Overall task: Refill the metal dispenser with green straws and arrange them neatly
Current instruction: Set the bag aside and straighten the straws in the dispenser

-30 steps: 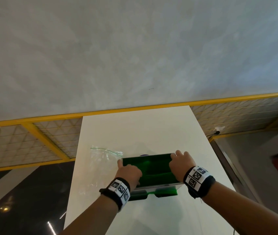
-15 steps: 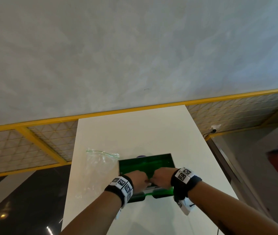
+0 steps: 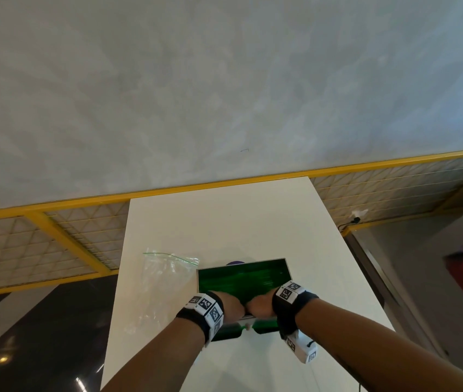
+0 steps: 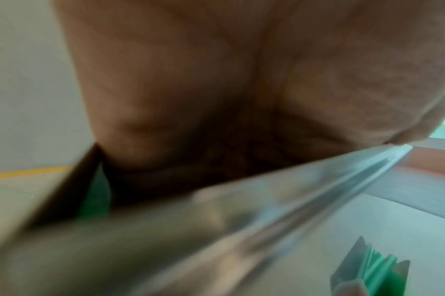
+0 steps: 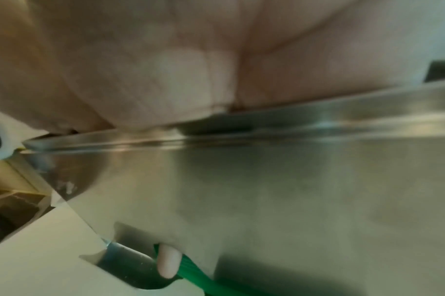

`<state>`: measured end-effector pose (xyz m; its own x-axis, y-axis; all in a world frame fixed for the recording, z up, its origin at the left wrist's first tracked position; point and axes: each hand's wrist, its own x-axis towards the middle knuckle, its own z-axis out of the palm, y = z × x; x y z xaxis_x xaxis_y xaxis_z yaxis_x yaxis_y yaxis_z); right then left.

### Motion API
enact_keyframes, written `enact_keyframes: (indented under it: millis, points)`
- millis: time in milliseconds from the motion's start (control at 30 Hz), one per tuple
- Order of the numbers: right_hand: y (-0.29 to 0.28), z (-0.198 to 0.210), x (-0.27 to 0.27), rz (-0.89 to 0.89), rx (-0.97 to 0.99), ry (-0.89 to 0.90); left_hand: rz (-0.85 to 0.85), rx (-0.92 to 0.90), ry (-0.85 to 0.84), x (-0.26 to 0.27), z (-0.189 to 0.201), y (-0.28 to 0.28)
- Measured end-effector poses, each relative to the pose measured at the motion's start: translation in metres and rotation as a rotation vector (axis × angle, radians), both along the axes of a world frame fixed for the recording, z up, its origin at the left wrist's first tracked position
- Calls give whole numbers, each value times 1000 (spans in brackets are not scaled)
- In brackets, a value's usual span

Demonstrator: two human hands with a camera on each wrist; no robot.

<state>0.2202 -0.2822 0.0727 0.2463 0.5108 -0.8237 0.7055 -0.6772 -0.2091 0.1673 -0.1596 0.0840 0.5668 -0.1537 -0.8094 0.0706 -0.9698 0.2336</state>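
The metal dispenser (image 3: 289,274) stands open-topped on the white table (image 3: 224,222), filled with green straws (image 3: 241,278) lying lengthwise. My left hand (image 3: 233,306) and right hand (image 3: 260,306) meet knuckle to knuckle at the middle of its near rim. Their fingers bend down over that rim and the tips are hidden. In the left wrist view my palm (image 4: 216,80) lies against the steel wall (image 4: 216,230). The right wrist view has my palm (image 5: 165,60) on the rim above the steel front (image 5: 292,190). A few straws (image 5: 198,280) lie in the front outlet tray.
A clear zip bag (image 3: 168,284) lies flat just left of the dispenser. A small purple object (image 3: 236,262) peeks out behind the far wall. The table's edges drop off close on the left and right, with a yellow-framed grid partition (image 3: 55,244) beyond.
Both hands have left the two ends of the straw pile and come together at the middle of the near rim. They shifted slightly nearer since half a second ago.
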Motion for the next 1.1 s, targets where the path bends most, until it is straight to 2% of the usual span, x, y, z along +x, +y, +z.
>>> enact_keyframes:
  millis: [167,267,367,500,600,700,733,800,833,867,1033,1100]
  points:
    - [-2,-21,9,166,2,-70,-69,39,-34,-3,3,2]
    - [-2,-16,6,172,-14,-116,-37,43,-49,-3,4,4]
    - [5,-13,5,110,-64,-63,22,-2,-28,-5,0,6]
    - [13,-29,7,109,-91,-41,86,24,-15,-2,-1,7]
    - [8,-95,32,87,-126,-50,67,47,-33,2,2,4]
    - [2,-120,43,153,-65,-62,31,71,-9,0,-2,2]
    - [1,-114,40,155,-83,-40,12,74,0,-1,-3,2]
    - [5,-51,21,-1,-132,-3,29,63,5,-1,-2,0]
    - [7,-23,14,-23,-108,-2,23,64,-1,-3,-1,-1]
    - [5,-12,13,16,-99,-7,19,63,-3,-3,-1,-1]
    - [6,7,11,212,-83,-68,70,29,-51,2,-3,8]
    - [6,0,13,249,-65,-111,39,31,-87,0,-7,8]
